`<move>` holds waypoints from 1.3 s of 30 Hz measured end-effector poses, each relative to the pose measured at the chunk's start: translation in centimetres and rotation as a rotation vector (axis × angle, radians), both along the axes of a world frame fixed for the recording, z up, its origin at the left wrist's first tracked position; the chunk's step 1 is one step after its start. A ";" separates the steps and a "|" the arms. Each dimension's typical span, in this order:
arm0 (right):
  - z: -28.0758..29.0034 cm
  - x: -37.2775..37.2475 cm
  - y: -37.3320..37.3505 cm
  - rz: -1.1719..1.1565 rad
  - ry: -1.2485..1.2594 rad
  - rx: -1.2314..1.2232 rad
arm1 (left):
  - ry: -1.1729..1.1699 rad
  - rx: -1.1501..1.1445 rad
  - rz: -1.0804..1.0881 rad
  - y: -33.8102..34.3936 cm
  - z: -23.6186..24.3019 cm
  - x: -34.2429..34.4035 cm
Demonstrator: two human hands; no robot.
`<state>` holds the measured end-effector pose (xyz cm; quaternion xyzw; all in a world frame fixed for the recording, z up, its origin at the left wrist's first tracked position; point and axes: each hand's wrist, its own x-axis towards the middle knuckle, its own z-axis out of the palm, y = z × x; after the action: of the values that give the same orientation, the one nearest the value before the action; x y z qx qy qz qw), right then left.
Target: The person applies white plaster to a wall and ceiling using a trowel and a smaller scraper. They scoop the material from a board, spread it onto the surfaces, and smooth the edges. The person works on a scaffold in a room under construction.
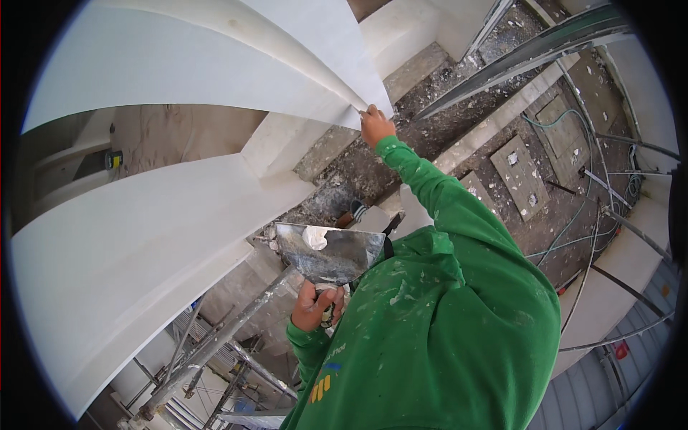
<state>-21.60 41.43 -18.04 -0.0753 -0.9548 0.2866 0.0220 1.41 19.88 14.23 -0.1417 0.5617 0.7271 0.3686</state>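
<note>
My left hand (312, 307), low at the picture's middle, is closed around the handle of a wide metal putty knife (331, 266). Its broad grey blade is smeared, and a blob of white putty (315, 237) sits near the far edge. Ahead, my right hand (377, 127) reaches out with bent fingers, close against the edge of a long white beam (215, 68). The fingers pinch something thin there; its kind is hidden by the hand and the white surface. The arms wear green sleeves spotted with white.
A smooth white wall ledge (129, 251) curves along the left. Metal scaffold pipes (215, 340) cross below it. Debris-strewn floor (344, 193) lies under me. At right are a long metal bar (530, 61), boards (519, 175) and a green hose (555, 123).
</note>
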 end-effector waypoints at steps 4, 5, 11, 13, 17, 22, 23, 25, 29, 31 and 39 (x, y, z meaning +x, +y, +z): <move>1.2 0.0 -0.4 0.010 0.020 -0.020 | 0.007 -0.008 0.093 1.2 0.3 0.7; 1.3 0.2 -0.4 0.013 0.036 -0.031 | 0.015 -0.002 0.110 1.4 0.3 0.8; 4.6 0.7 0.2 0.042 0.165 -0.087 | 0.039 -0.022 0.079 1.3 0.5 0.3; 6.2 0.9 0.4 0.041 0.182 -0.114 | 0.068 -0.002 0.079 1.4 0.6 -0.1; 9.7 1.2 0.7 0.034 0.220 -0.159 | 0.096 0.056 0.051 1.2 0.5 -0.3; 13.1 1.1 0.6 0.066 0.279 -0.171 | 0.125 0.078 0.016 0.6 -0.3 0.0; 13.8 1.2 0.6 0.070 0.287 -0.168 | 0.125 0.088 0.005 0.6 -0.5 0.0; 15.1 1.2 0.7 0.081 0.321 -0.150 | 0.138 0.101 -0.007 0.4 -0.8 0.0; 17.8 1.0 0.9 0.097 0.419 -0.137 | 0.203 0.100 -0.010 0.5 -1.0 -0.2; 19.4 0.9 0.8 0.107 0.454 -0.138 | 0.209 0.106 -0.009 0.4 -1.0 -0.2; 28.2 1.7 3.1 0.107 0.561 -0.150 | 0.288 0.166 -0.110 -0.8 -1.7 -0.8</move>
<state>-19.92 44.51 10.12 0.0560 -0.8904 0.3666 0.2640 0.61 19.12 12.50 0.0261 0.5535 0.7625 0.3341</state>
